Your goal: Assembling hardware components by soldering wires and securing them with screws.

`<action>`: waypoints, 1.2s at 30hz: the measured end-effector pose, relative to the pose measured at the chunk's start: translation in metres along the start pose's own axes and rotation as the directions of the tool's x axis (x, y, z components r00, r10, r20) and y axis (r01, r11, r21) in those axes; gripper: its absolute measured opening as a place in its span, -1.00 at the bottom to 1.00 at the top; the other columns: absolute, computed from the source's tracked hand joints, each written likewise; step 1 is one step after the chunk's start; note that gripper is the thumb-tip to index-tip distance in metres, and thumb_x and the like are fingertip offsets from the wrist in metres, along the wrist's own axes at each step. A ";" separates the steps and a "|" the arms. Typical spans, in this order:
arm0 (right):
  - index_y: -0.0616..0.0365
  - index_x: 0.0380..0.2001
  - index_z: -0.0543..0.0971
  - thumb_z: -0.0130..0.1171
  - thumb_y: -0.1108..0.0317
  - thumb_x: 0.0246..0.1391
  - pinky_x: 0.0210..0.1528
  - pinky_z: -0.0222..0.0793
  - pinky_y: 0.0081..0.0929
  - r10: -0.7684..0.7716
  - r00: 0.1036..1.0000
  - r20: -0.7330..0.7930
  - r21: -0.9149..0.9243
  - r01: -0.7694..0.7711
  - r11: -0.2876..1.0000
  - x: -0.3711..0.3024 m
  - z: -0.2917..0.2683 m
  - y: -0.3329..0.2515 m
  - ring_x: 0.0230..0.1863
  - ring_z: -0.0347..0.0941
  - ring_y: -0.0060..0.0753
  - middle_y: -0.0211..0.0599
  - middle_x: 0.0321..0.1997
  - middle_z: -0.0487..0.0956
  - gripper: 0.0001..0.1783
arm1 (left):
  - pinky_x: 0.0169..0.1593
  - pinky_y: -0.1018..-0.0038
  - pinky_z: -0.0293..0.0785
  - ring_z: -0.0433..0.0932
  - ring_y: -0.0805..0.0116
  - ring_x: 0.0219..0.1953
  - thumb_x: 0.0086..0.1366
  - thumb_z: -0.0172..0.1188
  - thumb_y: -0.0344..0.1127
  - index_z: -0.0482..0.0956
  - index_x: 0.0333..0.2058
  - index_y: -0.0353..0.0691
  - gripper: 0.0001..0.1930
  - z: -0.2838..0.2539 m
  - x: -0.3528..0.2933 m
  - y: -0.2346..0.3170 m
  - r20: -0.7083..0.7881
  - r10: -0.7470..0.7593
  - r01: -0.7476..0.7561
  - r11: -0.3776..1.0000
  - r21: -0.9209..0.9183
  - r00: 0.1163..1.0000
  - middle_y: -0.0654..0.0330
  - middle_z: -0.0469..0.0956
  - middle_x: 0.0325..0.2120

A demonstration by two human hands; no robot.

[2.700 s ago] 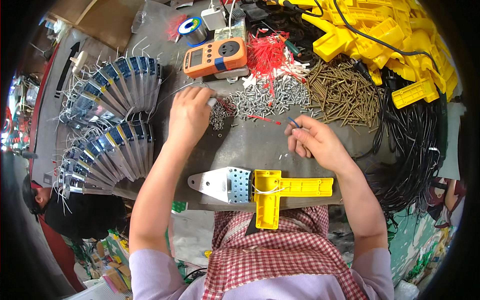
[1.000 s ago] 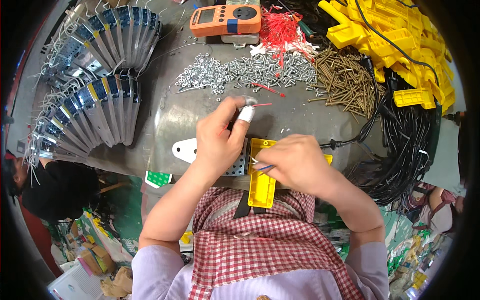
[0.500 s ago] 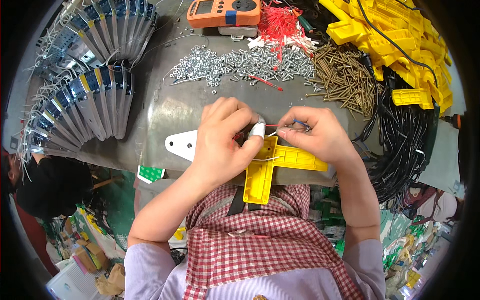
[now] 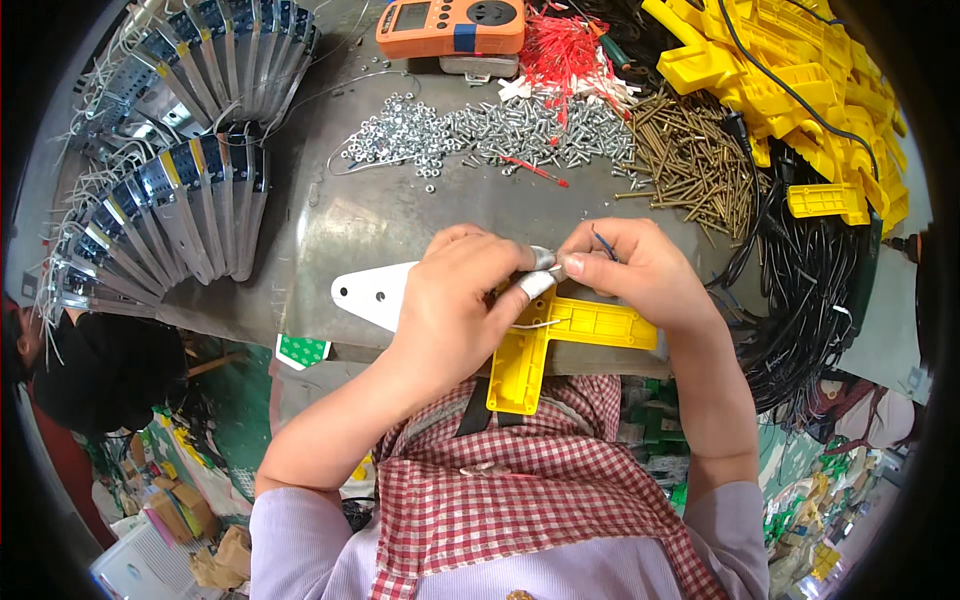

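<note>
At the yellow casing [image 4: 517,372], closed hands [image 4: 455,290] [image 4: 632,266] meet, the right gripping part-hidden blue wire [image 4: 604,243].

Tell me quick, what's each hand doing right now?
Left hand: fingers pinched closed; what's between them can't be told.
Right hand: closed, holding a blue wire.

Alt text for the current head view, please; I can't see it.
A person's left hand and right hand work with fingertips close together by a yellow T-shaped housing, a blue wire poking from the right. A white plate with holes lies left; beyond are nuts, screws and an orange meter.
</note>
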State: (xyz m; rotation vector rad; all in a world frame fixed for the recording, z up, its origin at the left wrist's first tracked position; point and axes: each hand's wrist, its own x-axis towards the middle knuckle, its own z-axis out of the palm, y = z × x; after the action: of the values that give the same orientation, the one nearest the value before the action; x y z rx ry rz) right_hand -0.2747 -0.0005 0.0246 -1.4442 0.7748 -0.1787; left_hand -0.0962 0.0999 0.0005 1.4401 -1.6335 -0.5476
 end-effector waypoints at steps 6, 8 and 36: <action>0.29 -0.34 0.56 0.12 0.32 0.13 -0.30 0.30 -0.66 -0.031 1.000 0.007 -0.005 0.031 1.000 0.000 0.001 0.005 -0.36 0.35 -0.75 -0.49 -0.45 0.53 -0.79 | -0.29 0.48 0.38 0.48 0.34 -0.39 0.01 0.29 -0.51 0.58 -0.38 -0.30 -0.85 -0.004 0.001 0.002 0.054 -0.131 0.135 0.988 -0.077 0.990 0.17 0.52 -0.50; 0.28 -0.31 0.56 0.13 0.33 0.13 -0.30 0.31 -0.64 -0.009 1.000 0.007 -0.005 0.009 1.000 -0.001 0.001 0.002 -0.34 0.36 -0.74 -0.47 -0.45 0.54 -0.80 | -0.29 0.48 0.39 0.48 0.33 -0.39 0.02 0.28 -0.51 0.58 -0.38 -0.30 -0.86 -0.006 0.003 0.004 0.068 -0.159 0.164 0.983 -0.081 0.985 0.16 0.52 -0.49; 0.18 -0.23 0.54 0.28 0.35 -0.01 -0.36 0.39 -0.52 -0.189 0.974 -0.121 -0.341 0.138 0.930 -0.015 0.002 -0.002 -0.42 0.51 -0.52 -0.29 -0.40 0.61 -0.73 | 0.02 0.25 0.27 0.50 0.25 -0.38 0.01 0.25 -0.44 0.55 -0.42 -0.23 -0.88 -0.004 0.007 0.004 0.078 -0.085 0.087 0.996 -0.022 0.993 0.22 0.50 -0.53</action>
State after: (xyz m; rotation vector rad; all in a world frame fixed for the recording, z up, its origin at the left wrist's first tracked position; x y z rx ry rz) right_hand -0.2839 0.0093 0.0314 -1.8341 0.8357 -0.3010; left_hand -0.0945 0.0953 0.0078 1.4926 -1.6242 -0.6775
